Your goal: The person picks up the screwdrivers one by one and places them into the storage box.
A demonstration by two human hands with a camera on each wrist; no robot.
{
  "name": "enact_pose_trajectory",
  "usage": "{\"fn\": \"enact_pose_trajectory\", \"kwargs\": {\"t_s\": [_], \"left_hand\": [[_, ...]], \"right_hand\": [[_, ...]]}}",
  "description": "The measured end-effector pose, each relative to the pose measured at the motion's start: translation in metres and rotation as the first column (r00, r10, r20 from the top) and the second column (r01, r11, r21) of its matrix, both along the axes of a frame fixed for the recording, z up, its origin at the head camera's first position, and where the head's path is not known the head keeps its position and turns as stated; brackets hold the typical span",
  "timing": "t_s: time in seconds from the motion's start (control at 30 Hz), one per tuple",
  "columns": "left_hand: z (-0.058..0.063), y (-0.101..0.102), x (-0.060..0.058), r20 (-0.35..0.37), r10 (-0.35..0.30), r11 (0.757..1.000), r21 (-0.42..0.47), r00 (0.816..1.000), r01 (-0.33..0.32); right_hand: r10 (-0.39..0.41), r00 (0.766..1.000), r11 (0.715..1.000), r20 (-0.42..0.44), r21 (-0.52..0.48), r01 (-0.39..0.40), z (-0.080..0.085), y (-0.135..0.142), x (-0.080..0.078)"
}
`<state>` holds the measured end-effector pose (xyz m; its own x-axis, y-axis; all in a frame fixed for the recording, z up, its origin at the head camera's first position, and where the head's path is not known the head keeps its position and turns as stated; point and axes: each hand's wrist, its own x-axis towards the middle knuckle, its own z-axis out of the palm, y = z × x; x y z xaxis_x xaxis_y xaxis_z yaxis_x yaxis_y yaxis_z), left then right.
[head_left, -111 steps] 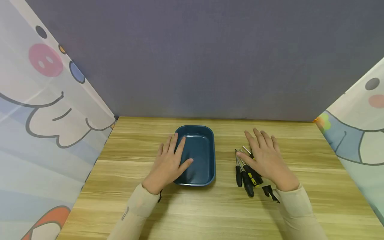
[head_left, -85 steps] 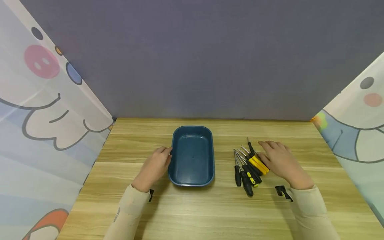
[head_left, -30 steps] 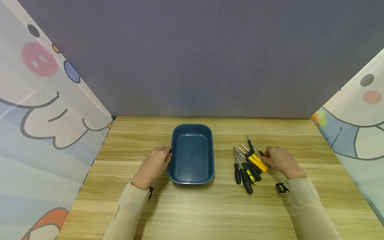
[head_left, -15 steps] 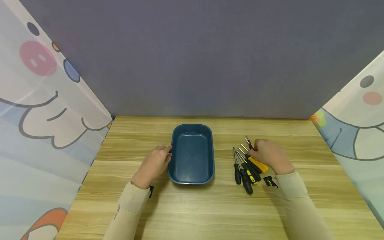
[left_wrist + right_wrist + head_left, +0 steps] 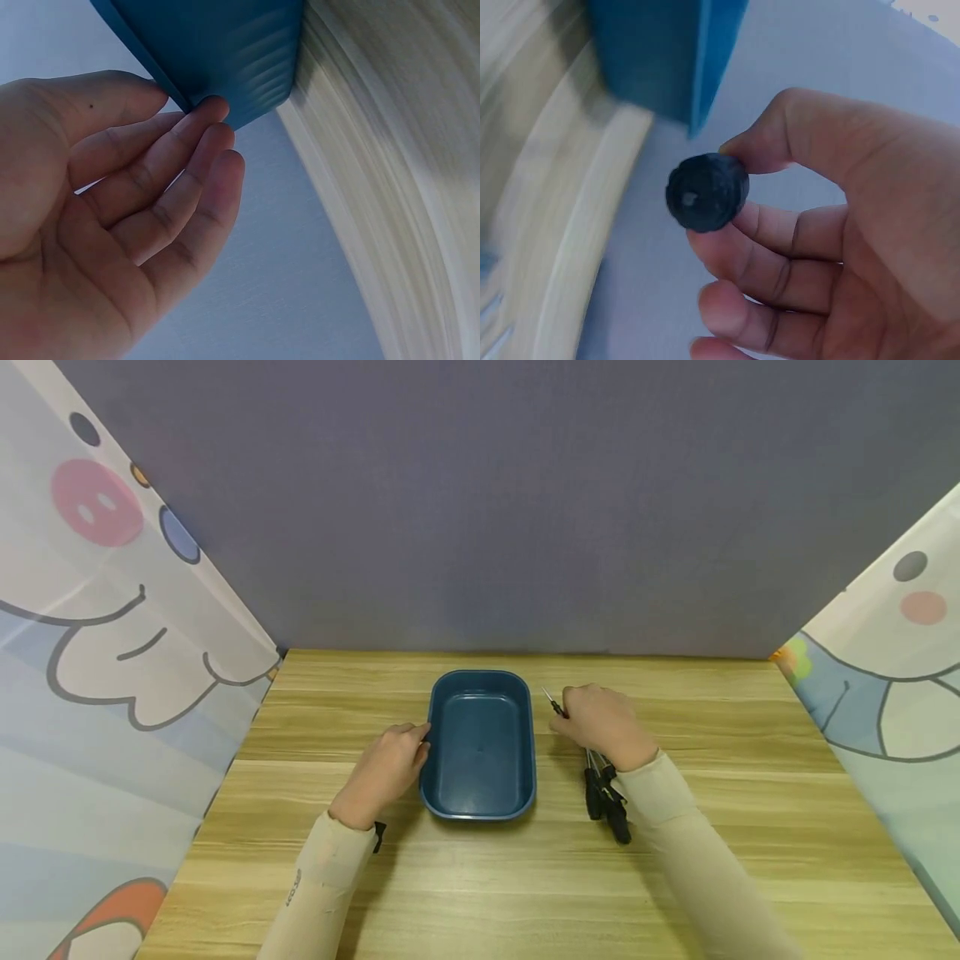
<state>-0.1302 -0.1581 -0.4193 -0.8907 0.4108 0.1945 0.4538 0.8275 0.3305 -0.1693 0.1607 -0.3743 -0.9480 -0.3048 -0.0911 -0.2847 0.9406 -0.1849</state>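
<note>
My left hand (image 5: 382, 768) pinches the left rim of a dark blue rectangular bin (image 5: 480, 764) between thumb and fingertips; the left wrist view shows the bin wall (image 5: 225, 52) at the fingertips. The bin's inside is bare. In my right hand (image 5: 600, 718), thumb and fingers pinch a small screwdriver (image 5: 556, 707), its thin metal shaft pointing up and left. Its black handle shows end-on in the right wrist view, the screwdriver handle (image 5: 707, 191) held near the fingertips. This hand is above the table, just right of the bin.
Black-handled screwdrivers (image 5: 617, 821) lie on the wooden table (image 5: 480, 885) below my right wrist, partly covered by the hand and sleeve. A grey panel (image 5: 480, 510) rises along the far table edge. Cartoon-printed curtains (image 5: 97, 693) hang at both sides.
My right hand has picked up a screwdriver from the right of the group and carried it left towards the bin. My left hand earlier moved from over the bin to its rim.
</note>
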Motion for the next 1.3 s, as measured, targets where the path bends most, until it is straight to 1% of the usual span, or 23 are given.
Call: {"fn": "enact_pose_trajectory", "kwargs": {"t_s": [0.1,0.27,0.47,0.63,0.77,1.0,1.17,1.3], "left_hand": [[0.0,0.0,0.0,-0.006,-0.005,1.0,-0.003,1.0,0.005],[-0.001,-0.001,0.0,-0.009,-0.005,1.0,0.003,1.0,0.005],[-0.001,0.0,0.0,0.017,0.003,1.0,-0.001,1.0,-0.003],[0.0,-0.001,0.0,0.036,-0.003,1.0,-0.003,0.999,0.003],[0.0,-0.001,-0.001,0.031,-0.004,1.0,-0.01,1.0,0.004],[0.0,-0.001,-0.002,0.02,-0.01,1.0,-0.017,1.0,0.01],[0.0,-0.002,-0.003,0.009,-0.026,1.0,-0.017,1.0,0.026],[0.0,-0.003,-0.003,0.008,-0.024,1.0,-0.013,1.0,0.024]], "right_hand": [[0.04,0.999,0.999,-0.006,0.017,-0.04,0.003,-0.023,-0.005],[0.09,0.995,0.996,0.046,0.012,-0.091,0.004,-0.06,-0.012],[0.097,0.991,0.995,0.089,-0.021,-0.096,0.001,-0.099,-0.02],[0.092,0.984,0.996,0.151,-0.031,-0.089,-0.003,-0.123,-0.027],[0.078,0.974,0.997,0.213,-0.039,-0.071,-0.011,-0.137,-0.033],[0.063,0.945,0.996,0.32,-0.084,-0.038,-0.032,-0.151,-0.038],[0.034,0.932,0.997,0.36,-0.072,-0.008,-0.042,-0.156,-0.038],[0.025,0.928,0.998,0.371,-0.067,0.0,-0.048,-0.158,-0.036]]}}
